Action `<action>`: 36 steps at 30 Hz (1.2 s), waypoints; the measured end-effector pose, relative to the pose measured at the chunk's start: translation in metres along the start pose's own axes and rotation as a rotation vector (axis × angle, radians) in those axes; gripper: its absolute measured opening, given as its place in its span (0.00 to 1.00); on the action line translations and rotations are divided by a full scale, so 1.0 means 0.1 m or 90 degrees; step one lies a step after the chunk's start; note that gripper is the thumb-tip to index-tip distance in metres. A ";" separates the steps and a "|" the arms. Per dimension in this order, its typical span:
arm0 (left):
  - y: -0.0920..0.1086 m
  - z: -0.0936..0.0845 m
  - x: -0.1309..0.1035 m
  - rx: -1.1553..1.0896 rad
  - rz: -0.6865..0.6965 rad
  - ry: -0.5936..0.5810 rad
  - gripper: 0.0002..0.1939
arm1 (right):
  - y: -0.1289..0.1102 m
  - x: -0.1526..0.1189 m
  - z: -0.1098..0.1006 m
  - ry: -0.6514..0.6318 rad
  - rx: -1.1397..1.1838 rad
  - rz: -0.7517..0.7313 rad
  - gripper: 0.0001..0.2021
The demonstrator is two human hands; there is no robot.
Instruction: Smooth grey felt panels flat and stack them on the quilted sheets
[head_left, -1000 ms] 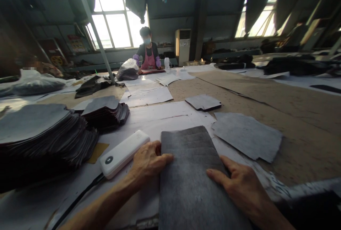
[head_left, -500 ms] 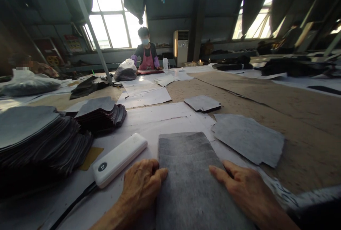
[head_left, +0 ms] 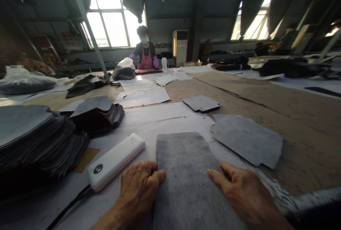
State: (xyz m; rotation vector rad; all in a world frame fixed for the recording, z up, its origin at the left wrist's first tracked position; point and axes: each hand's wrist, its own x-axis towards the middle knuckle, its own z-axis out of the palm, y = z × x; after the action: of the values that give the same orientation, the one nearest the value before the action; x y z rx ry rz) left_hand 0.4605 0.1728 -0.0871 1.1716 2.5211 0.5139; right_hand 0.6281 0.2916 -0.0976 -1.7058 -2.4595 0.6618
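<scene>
A long stack of grey cut sheets (head_left: pixel 186 176), leather or cloth by its look, lies in front of me at the near edge. My left hand (head_left: pixel 141 187) grips its left side, thumb on the top face and fingers curled at the edge. On the opposite side, my right hand (head_left: pixel 237 183) has its thumb on the top sheet, its other fingers partly hidden along the edge. Left of my left hand lies a white power bank (head_left: pixel 117 162) with a black cable. A wide grey cut piece (head_left: pixel 247 139) rests beyond my right hand.
Tall piles of dark cut pieces (head_left: pixel 34 141) and a smaller pile (head_left: pixel 93 111) stand at the left. A small grey stack (head_left: pixel 201 103) lies ahead on white paper. Across the table is a co-worker (head_left: pixel 145 54) in a pink apron, near a slanting pole (head_left: pixel 89 27).
The view has shifted very slightly, moving the nearby things a little to the left. Both hands keep the same hold on the stack.
</scene>
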 end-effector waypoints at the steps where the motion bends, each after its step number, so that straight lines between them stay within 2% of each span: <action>1: 0.00 0.00 0.00 0.000 0.000 0.000 0.14 | 0.00 0.00 0.00 -0.004 -0.004 0.003 0.16; 17: -0.02 0.03 0.01 0.014 0.010 -0.007 0.14 | 0.00 0.02 0.00 0.012 -0.036 -0.016 0.16; 24: 0.01 0.01 0.00 0.029 0.002 -0.007 0.15 | -0.05 0.03 -0.05 0.020 -0.047 0.000 0.15; 32: -0.01 0.02 0.00 0.052 0.010 0.003 0.16 | -0.05 -0.03 -0.03 0.066 -0.097 0.014 0.14; 36: 0.00 0.03 0.00 0.051 0.000 -0.001 0.16 | -0.04 -0.04 -0.05 0.052 -0.098 0.025 0.15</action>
State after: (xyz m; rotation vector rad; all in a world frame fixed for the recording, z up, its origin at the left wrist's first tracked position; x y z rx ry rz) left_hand 0.4619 0.1732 -0.0897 1.2001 2.5609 0.4158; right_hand 0.6274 0.2883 -0.0912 -1.7992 -2.4844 0.4073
